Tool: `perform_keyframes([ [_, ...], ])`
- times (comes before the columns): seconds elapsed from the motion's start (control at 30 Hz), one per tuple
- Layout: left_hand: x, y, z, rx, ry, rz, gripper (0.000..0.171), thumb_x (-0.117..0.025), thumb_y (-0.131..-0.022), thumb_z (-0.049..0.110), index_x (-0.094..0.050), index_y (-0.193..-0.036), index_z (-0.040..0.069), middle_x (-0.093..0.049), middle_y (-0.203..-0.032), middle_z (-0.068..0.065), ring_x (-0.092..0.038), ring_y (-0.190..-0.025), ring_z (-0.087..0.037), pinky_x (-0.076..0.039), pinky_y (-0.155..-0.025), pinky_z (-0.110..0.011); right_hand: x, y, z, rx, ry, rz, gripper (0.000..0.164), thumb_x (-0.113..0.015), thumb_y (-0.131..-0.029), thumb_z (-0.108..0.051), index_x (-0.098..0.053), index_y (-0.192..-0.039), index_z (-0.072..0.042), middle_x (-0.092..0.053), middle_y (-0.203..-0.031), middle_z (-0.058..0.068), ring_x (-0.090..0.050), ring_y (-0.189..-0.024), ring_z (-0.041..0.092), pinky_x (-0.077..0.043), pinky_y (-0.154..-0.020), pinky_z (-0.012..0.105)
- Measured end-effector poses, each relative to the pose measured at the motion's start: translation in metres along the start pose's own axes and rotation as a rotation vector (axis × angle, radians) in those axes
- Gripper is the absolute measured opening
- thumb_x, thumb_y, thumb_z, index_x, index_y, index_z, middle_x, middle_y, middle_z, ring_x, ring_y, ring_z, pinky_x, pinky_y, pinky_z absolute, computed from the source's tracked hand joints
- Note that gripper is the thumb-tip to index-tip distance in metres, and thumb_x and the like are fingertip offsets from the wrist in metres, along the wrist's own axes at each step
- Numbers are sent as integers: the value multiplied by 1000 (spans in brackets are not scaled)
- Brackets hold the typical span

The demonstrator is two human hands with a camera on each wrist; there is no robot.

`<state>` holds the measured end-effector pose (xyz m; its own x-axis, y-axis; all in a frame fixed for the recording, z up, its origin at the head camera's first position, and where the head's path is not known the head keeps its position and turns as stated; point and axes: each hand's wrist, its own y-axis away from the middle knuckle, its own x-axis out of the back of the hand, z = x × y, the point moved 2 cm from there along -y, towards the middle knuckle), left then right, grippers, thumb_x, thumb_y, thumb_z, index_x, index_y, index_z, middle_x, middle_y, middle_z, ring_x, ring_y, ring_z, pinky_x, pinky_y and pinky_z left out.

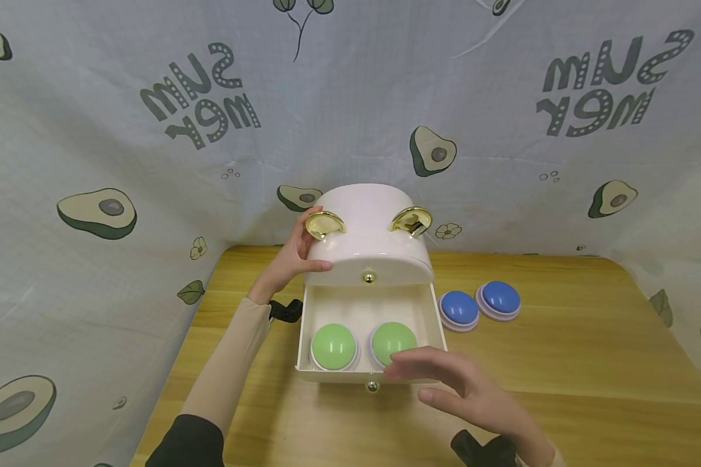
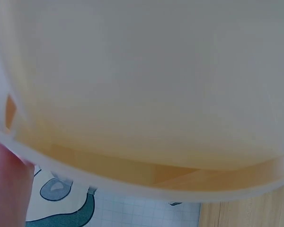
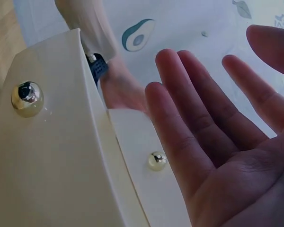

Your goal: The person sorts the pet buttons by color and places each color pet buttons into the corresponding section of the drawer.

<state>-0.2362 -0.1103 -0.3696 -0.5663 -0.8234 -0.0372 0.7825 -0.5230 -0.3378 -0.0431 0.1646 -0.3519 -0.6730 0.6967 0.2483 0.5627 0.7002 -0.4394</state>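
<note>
A glossy white drawer box [image 1: 374, 227] with two gold ear-shaped pieces stands at the table's back. Its lower drawer [image 1: 339, 376] is pulled out. Two green domed buttons [image 1: 333, 347] with pale bases sit side by side inside it. My left hand [image 1: 289, 263] grips the box's left side, thumb on the front edge and fingers along the side behind the ear piece. In the left wrist view a white surface covers most of the picture. Over the drawer's front right corner, my right hand [image 1: 467, 389] is held with fingers extended and nothing in it, overlapping part of the right green button.
Two blue domed buttons, a nearer one [image 1: 459, 308] and a farther one [image 1: 499, 298], rest on the wooden table [image 1: 572, 337] to the right of the box. A printed avocado-pattern sheet [image 1: 339, 97] hangs behind. Round metallic knobs [image 3: 27, 98] project from the drawer fronts.
</note>
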Motion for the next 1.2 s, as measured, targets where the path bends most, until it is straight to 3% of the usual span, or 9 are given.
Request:
perform_keyframes([
  [0.23,0,0,0,1,-8,0,102,-73,-72,-13,-14,-149,18,-20,-150,-9,-20,-139,-18,-19,-111,-36,-13,6,11,-46,-11,-110,52,-50,-89,16,-42,-139,2,-56,-130,12,-58,-113,27,-46,-92,38],
  [0.37,0,-1,1,-1,-12,-4,102,-77,-73,-8,-14,-149,19,-19,-151,-9,-20,-139,-17,-18,-111,-37,-23,11,20,-61,-14,-167,52,-52,-91,11,-41,-140,0,-54,-133,12,-59,-112,25,-48,-91,38],
  [0.43,0,-1,1,-4,-12,-6,102,-79,-73,-5,-15,-149,18,-19,-151,-9,-19,-140,-17,-18,-111,-37,-29,14,24,-100,-39,-211,51,-52,-93,8,-40,-141,-1,-52,-135,11,-58,-113,25,-47,-91,37],
  [0.53,1,-1,0,-6,-15,-9,102,-82,-73,4,-15,-149,20,-18,-152,-9,-18,-141,-17,-17,-112,-38,-36,18,29,-237,-129,-274,49,-51,-96,2,-41,-143,-5,-49,-139,9,-55,-117,24,-44,-96,37],
  [0.63,1,-1,-1,-10,-16,-12,105,-86,-72,16,-14,-149,20,-17,-153,-8,-17,-141,-16,-16,-112,-38,-42,23,36,-285,-123,-326,48,-52,-97,-4,-40,-143,-8,-47,-142,7,-53,-120,22,-43,-97,36],
  [0.77,1,-1,-2,-12,-9,-12,108,-88,-69,25,-15,-149,22,-18,-152,-8,-18,-140,-16,-17,-111,-37,-46,28,48,-212,5,-367,48,-53,-97,-5,-40,-143,-7,-49,-139,8,-55,-118,21,-46,-93,33],
  [0.9,1,0,-1,-9,2,-10,104,-86,-72,13,-16,-148,23,-18,-152,-9,-18,-140,-18,-18,-111,-36,-47,31,58,-206,48,-355,48,-55,-96,-4,-41,-142,-6,-50,-138,10,-56,-116,21,-47,-91,32],
  [1.07,1,0,-1,3,-9,-2,102,-76,-74,-9,-14,-149,18,-17,-152,-9,-17,-141,-17,-16,-112,-37,-46,32,67,-214,3,-286,49,-55,-96,-4,-40,-143,-7,-50,-139,10,-56,-116,24,-45,-94,34],
  [1.2,1,0,-1,6,-16,-2,102,-72,-74,-14,-12,-150,17,-17,-152,-9,-17,-141,-17,-16,-112,-37,-46,31,70,-189,2,-236,52,-55,-95,0,-39,-144,-7,-50,-138,10,-56,-116,26,-45,-94,34],
])
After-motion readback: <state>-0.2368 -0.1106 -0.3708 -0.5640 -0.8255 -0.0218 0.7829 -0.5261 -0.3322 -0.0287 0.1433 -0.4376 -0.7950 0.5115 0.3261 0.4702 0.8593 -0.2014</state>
